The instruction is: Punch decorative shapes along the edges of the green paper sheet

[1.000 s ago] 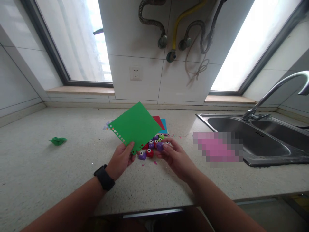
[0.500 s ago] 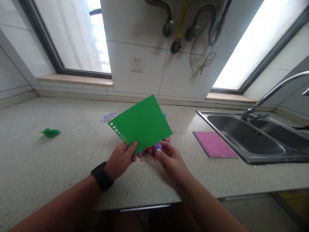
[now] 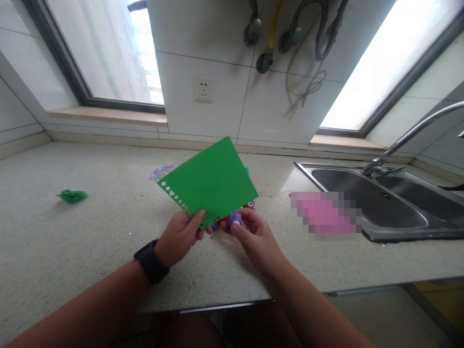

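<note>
Fingers of the left hand (image 3: 180, 235) pinch the near corner of the green paper sheet (image 3: 209, 181), held tilted above the countertop (image 3: 90, 241), while the right hand (image 3: 253, 237) grips a small purple punch (image 3: 235, 219) just beside the sheet's lower edge. Against the picture of a second ago, the sheet has risen and now covers the red and blue sheets and most of the little punches that showed behind it. Only a red punch (image 3: 249, 205) peeks out past the edge; the pink patch (image 3: 326, 215) by the sink (image 3: 380, 203) is blurred.
</note>
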`<state>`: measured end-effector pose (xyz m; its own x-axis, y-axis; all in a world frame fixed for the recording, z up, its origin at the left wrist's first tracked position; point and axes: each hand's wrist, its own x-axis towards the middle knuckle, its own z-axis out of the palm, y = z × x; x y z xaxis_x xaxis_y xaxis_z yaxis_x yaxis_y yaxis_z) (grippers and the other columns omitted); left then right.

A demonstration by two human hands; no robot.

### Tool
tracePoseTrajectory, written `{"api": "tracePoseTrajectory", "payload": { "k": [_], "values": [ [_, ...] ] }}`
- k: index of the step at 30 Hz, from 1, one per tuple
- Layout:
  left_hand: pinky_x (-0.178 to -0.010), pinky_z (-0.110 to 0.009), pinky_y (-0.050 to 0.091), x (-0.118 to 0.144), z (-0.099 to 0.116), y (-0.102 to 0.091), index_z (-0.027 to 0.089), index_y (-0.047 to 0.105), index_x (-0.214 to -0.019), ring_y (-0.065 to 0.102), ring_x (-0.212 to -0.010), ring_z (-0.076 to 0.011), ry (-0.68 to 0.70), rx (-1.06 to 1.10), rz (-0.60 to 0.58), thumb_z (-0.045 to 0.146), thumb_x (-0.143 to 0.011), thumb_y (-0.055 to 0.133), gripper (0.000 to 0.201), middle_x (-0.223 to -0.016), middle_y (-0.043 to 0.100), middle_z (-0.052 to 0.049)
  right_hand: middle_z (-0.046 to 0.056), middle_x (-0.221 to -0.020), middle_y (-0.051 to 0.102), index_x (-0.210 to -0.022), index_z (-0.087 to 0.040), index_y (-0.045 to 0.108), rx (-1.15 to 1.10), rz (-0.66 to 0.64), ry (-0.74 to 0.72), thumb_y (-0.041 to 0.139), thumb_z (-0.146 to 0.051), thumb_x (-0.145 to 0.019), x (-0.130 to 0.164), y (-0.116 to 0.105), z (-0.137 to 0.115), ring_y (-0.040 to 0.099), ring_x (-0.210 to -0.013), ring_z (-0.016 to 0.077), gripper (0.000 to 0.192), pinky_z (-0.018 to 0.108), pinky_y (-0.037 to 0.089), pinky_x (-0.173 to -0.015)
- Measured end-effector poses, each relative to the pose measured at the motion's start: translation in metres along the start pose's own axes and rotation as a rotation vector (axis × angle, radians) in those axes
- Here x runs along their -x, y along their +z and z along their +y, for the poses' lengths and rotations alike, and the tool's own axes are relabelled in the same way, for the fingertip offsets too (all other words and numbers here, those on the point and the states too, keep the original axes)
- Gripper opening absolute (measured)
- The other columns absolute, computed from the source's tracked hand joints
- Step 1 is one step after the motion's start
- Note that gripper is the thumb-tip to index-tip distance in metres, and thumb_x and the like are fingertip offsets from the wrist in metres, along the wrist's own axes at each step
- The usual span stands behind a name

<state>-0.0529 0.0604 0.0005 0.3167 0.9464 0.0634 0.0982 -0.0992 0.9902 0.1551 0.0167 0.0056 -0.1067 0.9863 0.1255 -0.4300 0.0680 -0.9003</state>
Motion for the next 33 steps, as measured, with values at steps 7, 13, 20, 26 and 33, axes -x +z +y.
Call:
{"api": "tracePoseTrajectory", "payload": {
  "k": [7,13,20,26,33],
  "values": [
    [-0.047,-0.023,0.037,0.0006,-0.0024,0.0009,0.014,0.072,-0.078,0.05,-0.049,-0.0104,-0.021,0.021,0.015,0.06,-0.098,0.05,0.055,-0.068,0.068,-0.007,0.005,-0.107,0.075,-0.108,-0.024,0.069,0.053,-0.013,0.005,0.083,-0.033,-0.083,-0.0003,0.0065,-0.0072,0.072,-0.101,0.0195,0.03,0.04,0.052,-0.103],
    [-0.044,-0.023,0.036,-0.0004,0.0041,0.0009,0.014,0.07,-0.075,0.049,-0.049,-0.0107,0.004,0.01,0.037,0.063,-0.096,0.051,0.056,-0.067,0.067,-0.007,0.006,-0.107,0.075,-0.104,-0.024,0.067,0.06,-0.012,0.003,0.083,-0.031,-0.082,0.0009,0.0028,-0.0028,0.073,-0.097,0.0201,0.029,0.042,0.054,-0.099],
    [-0.044,-0.023,0.036,0.0003,0.0036,0.0015,0.014,0.071,-0.077,0.048,-0.049,-0.0106,0.0,0.015,0.023,0.063,-0.096,0.051,0.056,-0.066,0.066,-0.007,0.004,-0.104,0.076,-0.103,-0.025,0.065,0.008,-0.003,0.019,0.084,-0.032,-0.081,0.0002,0.0038,-0.0023,0.074,-0.095,0.0195,0.03,0.041,0.054,-0.099],
    [-0.046,-0.023,0.037,0.0005,0.0013,0.0009,0.014,0.072,-0.08,0.051,-0.05,-0.0114,-0.021,0.045,0.028,0.061,-0.096,0.053,0.053,-0.067,0.068,-0.008,0.005,-0.104,0.075,-0.104,-0.024,0.065,0.01,0.015,0.023,0.084,-0.033,-0.081,0.0005,0.005,-0.0031,0.074,-0.097,0.0211,0.031,0.044,0.053,-0.101],
    [-0.044,-0.023,0.036,0.0013,0.0016,0.0005,0.014,0.072,-0.078,0.05,-0.049,-0.0111,-0.025,0.046,0.034,0.061,-0.096,0.053,0.053,-0.068,0.068,-0.008,0.004,-0.104,0.076,-0.105,-0.026,0.063,0.024,0.004,-0.004,0.085,-0.029,-0.08,0.0001,0.0027,-0.0014,0.073,-0.103,0.0212,0.033,0.044,0.052,-0.104]
  ]
}}
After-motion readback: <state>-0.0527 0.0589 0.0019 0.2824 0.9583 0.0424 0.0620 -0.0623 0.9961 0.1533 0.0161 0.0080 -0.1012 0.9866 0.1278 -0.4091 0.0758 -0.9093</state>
